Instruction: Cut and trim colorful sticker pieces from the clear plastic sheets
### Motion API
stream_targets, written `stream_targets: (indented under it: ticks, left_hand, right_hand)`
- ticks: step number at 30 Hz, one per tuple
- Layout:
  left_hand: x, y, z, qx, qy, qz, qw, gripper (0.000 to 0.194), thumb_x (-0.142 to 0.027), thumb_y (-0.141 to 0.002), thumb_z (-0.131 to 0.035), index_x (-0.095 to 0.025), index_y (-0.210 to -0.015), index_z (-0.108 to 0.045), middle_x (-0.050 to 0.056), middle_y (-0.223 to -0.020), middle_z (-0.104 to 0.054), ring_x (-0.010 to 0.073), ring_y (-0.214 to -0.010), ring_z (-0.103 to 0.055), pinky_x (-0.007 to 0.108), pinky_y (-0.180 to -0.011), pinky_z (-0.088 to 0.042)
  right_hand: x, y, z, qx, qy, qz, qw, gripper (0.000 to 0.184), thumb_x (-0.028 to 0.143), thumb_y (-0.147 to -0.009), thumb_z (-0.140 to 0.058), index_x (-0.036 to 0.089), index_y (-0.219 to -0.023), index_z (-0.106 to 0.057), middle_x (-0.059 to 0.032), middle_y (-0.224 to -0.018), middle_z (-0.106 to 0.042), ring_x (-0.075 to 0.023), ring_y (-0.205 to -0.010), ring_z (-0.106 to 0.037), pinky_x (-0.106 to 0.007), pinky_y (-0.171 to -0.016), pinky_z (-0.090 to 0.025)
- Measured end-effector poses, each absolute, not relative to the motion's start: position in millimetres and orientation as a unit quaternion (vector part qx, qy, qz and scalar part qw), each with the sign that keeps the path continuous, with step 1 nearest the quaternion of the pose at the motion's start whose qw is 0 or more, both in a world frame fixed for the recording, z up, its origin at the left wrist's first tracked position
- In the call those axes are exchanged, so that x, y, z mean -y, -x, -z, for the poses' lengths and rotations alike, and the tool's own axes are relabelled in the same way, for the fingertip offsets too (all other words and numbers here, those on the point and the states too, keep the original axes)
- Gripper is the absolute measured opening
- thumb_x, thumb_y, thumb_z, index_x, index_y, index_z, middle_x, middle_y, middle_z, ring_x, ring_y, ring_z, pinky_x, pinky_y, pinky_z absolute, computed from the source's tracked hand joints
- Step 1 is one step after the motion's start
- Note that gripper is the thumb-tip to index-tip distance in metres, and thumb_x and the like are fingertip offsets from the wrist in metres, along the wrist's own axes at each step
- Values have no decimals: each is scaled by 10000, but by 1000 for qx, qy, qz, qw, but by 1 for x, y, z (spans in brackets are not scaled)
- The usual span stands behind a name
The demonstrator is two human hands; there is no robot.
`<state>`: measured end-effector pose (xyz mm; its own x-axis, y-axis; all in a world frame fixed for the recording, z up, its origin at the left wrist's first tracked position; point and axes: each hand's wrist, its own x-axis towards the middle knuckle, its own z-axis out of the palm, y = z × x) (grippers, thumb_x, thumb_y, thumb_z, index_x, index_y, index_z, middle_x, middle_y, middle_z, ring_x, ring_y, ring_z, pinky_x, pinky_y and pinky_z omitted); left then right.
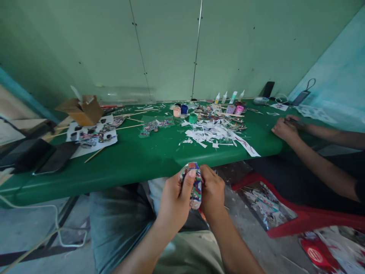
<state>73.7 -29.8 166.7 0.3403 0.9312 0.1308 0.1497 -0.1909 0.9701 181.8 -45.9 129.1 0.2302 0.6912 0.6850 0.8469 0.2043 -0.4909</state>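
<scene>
Just in front of the table edge, above my lap, I hold a small multicoloured printed piece [195, 192] with a shiny, clear-looking surface. My left hand [178, 198] is closed on it, thumb pressed flat on its face. Against its right edge sits my right hand [212, 188], fingers curled in. A bit of red shows by those fingers and some orange below them; what the right hand grips is hidden. Beyond my hands, white paper scraps [209, 133] lie heaped on the green table [142, 156].
Paint jars [192, 118] and glue bottles [224, 97] stand behind the scraps. Leftward are plastic-wrapped printed pieces [155, 126], thin sticks [94, 155], a cardboard box [82, 110] and a dark phone [57, 156]. At right, another person's hands [286, 127] rest near a red stool [279, 228].
</scene>
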Motion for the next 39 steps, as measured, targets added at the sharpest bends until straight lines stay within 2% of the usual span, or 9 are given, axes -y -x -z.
stream_targets:
  ticks: [9, 13, 19, 23, 28, 31, 34, 36, 39]
  left_hand:
    - [29, -80, -163, -403, -610, -412, 544, 374, -467, -904, -470, -172, -674, -466, -29, -585, -445, 92, -555, -405, 198, -496, -342]
    - [31, -81, -163, -396, -594, -401, 574, 392, -487, -897, -484, -172, -667, -452, -50, -527, -425, 58, -446, -351, 180, -411, -297]
    - [31, -77, -166, -363, -570, -335, 656, 365, -515, -900, -453, -186, -743, -464, -52, -475, -491, 76, -340, -446, 177, -337, -337]
    - [23, -71, -166, -346, -600, -282, 664, 293, -465, -881, -517, -177, -826, -515, -71, -494, -464, 43, -332, -354, 159, -322, -291]
    - [10, -57, -166, -316, -639, -239, 660, 231, -360, -792, -665, -157, -863, -580, -45, -625, -488, 60, -476, -443, 173, -419, -372]
    - [2, -54, -163, -330, -603, -338, 643, 244, -339, -772, -692, -140, -703, -567, -41, -589, -472, 59, -517, -452, 169, -476, -389]
    - [1, -60, -157, -348, -489, -474, 645, 253, -388, -788, -665, -150, -759, -583, -36, -620, -521, 61, -501, -459, 183, -473, -409]
    - [5, -67, -154, -345, -465, -479, 660, 294, -446, -805, -631, -156, -821, -586, -29, -630, -544, 79, -491, -479, 203, -446, -420]
    - [14, -74, -152, -340, -527, -420, 656, 345, -476, -819, -605, -148, -726, -550, -34, -546, -500, 87, -470, -474, 209, -435, -413]
  right_hand:
    - [42, -177, -126, 565, 646, 49, 511, 261, 190, -893, -456, 208, -636, -411, 36, -598, -456, -102, -524, -395, -217, -511, -271]
    - [34, -180, -128, 541, 654, 1, 528, 247, 197, -864, -465, 209, -627, -395, 45, -600, -430, -99, -547, -391, -219, -525, -268]
    - [25, -196, -140, 463, 636, -155, 597, 411, 353, -883, -478, 225, -560, -257, 70, -528, -232, -92, -496, -247, -235, -484, -235]
    - [34, -204, -150, 508, 519, -310, 613, 381, 453, -913, -457, 204, -625, -437, 45, -567, -364, -102, -543, -366, -233, -521, -315]
    - [42, -210, -151, 465, 539, -305, 633, 321, 397, -862, -587, 191, -640, -481, 56, -578, -375, -85, -540, -349, -220, -514, -296]
    - [46, -214, -147, 444, 538, -326, 637, 338, 416, -869, -578, 193, -637, -475, 68, -549, -331, -78, -505, -301, -221, -485, -259]
    - [53, -210, -151, 523, 525, -376, 556, 342, 412, -871, -573, 183, -624, -510, 65, -528, -343, -78, -496, -305, -226, -476, -246]
    - [57, -204, -155, 552, 515, -380, 534, 342, 401, -881, -554, 181, -621, -516, 65, -520, -354, -77, -489, -306, -227, -475, -248]
    - [59, -196, -157, 539, 515, -357, 563, 367, 393, -894, -525, 196, -595, -444, 76, -492, -314, -75, -459, -268, -227, -451, -224]
